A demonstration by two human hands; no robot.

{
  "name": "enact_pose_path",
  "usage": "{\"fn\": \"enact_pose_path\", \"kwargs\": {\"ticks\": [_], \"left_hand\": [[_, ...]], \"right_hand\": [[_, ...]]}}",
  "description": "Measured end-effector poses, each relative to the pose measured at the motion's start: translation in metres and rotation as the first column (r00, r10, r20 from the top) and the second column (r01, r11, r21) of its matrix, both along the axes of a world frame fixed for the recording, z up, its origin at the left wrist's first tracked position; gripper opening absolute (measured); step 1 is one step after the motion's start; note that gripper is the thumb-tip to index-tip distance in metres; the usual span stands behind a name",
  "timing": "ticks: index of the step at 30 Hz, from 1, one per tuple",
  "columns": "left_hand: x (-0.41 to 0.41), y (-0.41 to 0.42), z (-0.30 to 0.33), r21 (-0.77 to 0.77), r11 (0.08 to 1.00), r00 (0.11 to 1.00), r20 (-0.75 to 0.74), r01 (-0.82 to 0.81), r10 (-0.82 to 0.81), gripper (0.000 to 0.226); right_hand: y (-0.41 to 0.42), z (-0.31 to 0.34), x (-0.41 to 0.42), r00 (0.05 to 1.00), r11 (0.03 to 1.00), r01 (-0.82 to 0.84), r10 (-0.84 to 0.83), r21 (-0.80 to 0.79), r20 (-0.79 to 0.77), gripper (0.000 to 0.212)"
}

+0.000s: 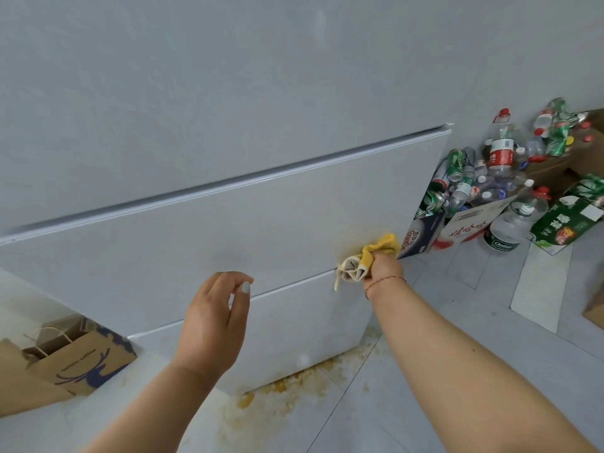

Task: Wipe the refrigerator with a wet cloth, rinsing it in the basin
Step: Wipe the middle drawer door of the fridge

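Reaching out from the bottom of the view, two bare forearms stretch over a pale tiled floor [457,322] smeared with yellow-brown stains just below the appliance. The left hand [214,322] hangs just in front of the lower drawer, fingers loosely curled and holding nothing; whether it touches the panel cannot be told. The right hand [384,268] is clenched round a bunched yellow-and-white cloth [369,256], pressing it against the tall white glossy refrigerator [228,223] near the right edge of its middle drawer front, right at the seam above the bottom drawer.

This looks like the wiping step itself, on the lower right part of the front (a faint yellowish tinge shows on the panel beside the cloth). The next move probably calls for a firm sweep along the seam, with the cloth kept flat enough to reach into the groove, and then a rinse. No basin is in view, so it must lie somewhere out of frame.

To the left of the refrigerator sits a brown paper carrier bag [81,358] with a dark blue print. Farther off on the right, a cardboard box heaped with empty plastic bottles and green cans [474,181] stands against the wall.
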State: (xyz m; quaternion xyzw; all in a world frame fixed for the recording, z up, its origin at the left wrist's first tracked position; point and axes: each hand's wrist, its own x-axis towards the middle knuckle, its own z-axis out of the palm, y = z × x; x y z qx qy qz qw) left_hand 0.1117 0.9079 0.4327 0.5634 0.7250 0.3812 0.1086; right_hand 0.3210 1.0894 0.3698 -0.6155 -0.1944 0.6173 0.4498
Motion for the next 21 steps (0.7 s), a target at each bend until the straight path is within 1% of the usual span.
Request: {"fn": "enact_pose_path", "kwargs": {"ticks": [2, 4, 6, 8, 10, 11, 13, 15, 16, 17, 18, 21], "left_hand": [[-0.010, -0.010, 0.000, -0.023, 0.999, 1.000, 0.003, -0.028, 0.029, 0.032], [-0.019, -0.019, 0.002, -0.035, 0.998, 0.998, 0.013, -0.053, 0.053, 0.033], [-0.029, -0.029, 0.006, -0.038, 0.996, 0.997, 0.020, -0.076, 0.077, 0.031], [-0.039, -0.041, 0.012, -0.030, 0.994, 0.994, 0.023, -0.108, 0.109, 0.024], [-0.052, -0.058, 0.016, -0.015, 0.988, 0.987, 0.019, -0.156, 0.157, 0.025], [-0.059, -0.066, 0.017, -0.011, 0.984, 0.984, 0.012, -0.178, 0.178, 0.028], [-0.076, -0.086, 0.017, -0.007, 0.976, 0.975, -0.015, -0.220, 0.220, 0.033], [-0.092, -0.101, 0.015, -0.012, 0.967, 0.966, -0.036, -0.255, 0.254, 0.026], [-0.101, -0.111, 0.015, -0.017, 0.961, 0.960, -0.038, -0.278, 0.277, 0.022], [-0.108, -0.119, 0.015, -0.018, 0.954, 0.954, -0.041, -0.298, 0.297, 0.021], [-0.115, -0.127, 0.015, -0.013, 0.950, 0.949, -0.050, -0.313, 0.312, 0.022], [-0.132, -0.146, 0.017, -0.001, 0.941, 0.940, -0.063, -0.337, 0.336, 0.031]], "right_hand": [[-0.012, 0.002, -0.028, 0.998, 1.000, 0.011, -0.013, -0.027, -0.065, 0.027], [-0.029, 0.001, -0.053, 0.990, 0.999, 0.029, -0.033, -0.031, -0.135, 0.030], [-0.047, -0.001, -0.077, 0.960, 0.997, 0.074, -0.073, -0.007, -0.269, 0.036], [-0.067, 0.005, -0.102, 0.941, 0.996, 0.077, -0.061, 0.034, -0.334, 0.045], [-0.087, 0.013, -0.128, 0.923, 0.997, 0.064, -0.038, 0.054, -0.383, 0.055], [-0.097, 0.015, -0.140, 0.917, 0.998, 0.048, -0.028, 0.040, -0.399, 0.054], [-0.116, 0.014, -0.169, 0.912, 1.000, 0.019, -0.025, -0.017, -0.410, 0.041], [-0.134, 0.016, -0.191, 0.918, 0.999, -0.025, 0.004, -0.048, -0.396, 0.035], [-0.143, 0.020, -0.203, 0.917, 0.996, -0.048, 0.015, -0.074, -0.399, 0.033], [-0.152, 0.022, -0.216, 0.896, 0.992, -0.081, 0.029, -0.099, -0.443, 0.033], [-0.161, 0.027, -0.226, 0.881, 0.982, -0.141, 0.067, -0.124, -0.469, 0.034], [-0.181, 0.033, -0.258, 0.838, 0.958, -0.212, 0.076, -0.192, -0.541, 0.036]]}}
